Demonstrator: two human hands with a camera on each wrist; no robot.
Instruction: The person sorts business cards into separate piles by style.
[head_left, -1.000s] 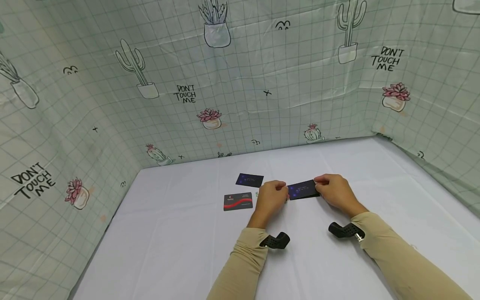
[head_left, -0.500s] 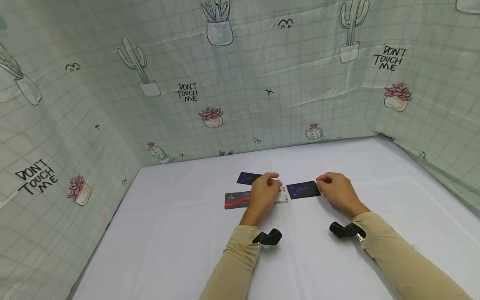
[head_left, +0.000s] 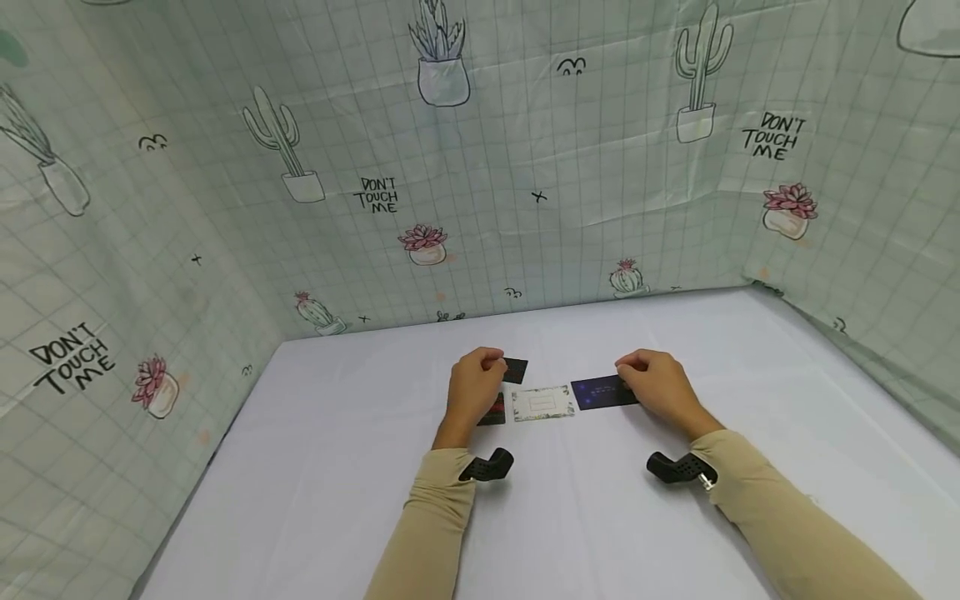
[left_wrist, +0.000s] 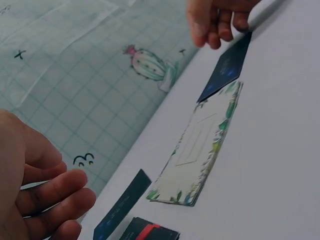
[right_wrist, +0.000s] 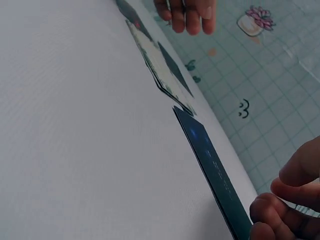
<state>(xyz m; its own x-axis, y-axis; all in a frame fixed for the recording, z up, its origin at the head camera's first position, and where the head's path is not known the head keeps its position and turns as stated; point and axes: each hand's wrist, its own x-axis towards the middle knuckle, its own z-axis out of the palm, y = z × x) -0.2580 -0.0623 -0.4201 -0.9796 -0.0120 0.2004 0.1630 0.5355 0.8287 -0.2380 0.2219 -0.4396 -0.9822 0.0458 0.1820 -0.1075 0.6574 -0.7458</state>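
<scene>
My left hand (head_left: 472, 385) hovers with loosely bent fingers over the left cards, holding nothing. Partly behind it lie a single dark blue card (head_left: 516, 371) and a black card with a red stripe (head_left: 493, 412). To their right is a white card with a leafy border (head_left: 543, 403), its edge in the right wrist view (right_wrist: 160, 70) showing more than one layer. A dark blue card (head_left: 598, 392) with a layered edge lies right of that. Over its right end my right hand (head_left: 662, 385) has bent fingers close above the surface, with nothing between thumb and fingers.
The cards lie on a white cloth-covered table (head_left: 330, 500). A pale green checked curtain (head_left: 480, 167) with cactus prints closes off the back and sides. Each wrist carries a black camera mount (head_left: 489, 465).
My left hand let go of the dark blue cards' left end and moved left across the white card to the left cards. My right hand stayed by the dark blue cards' right end.
</scene>
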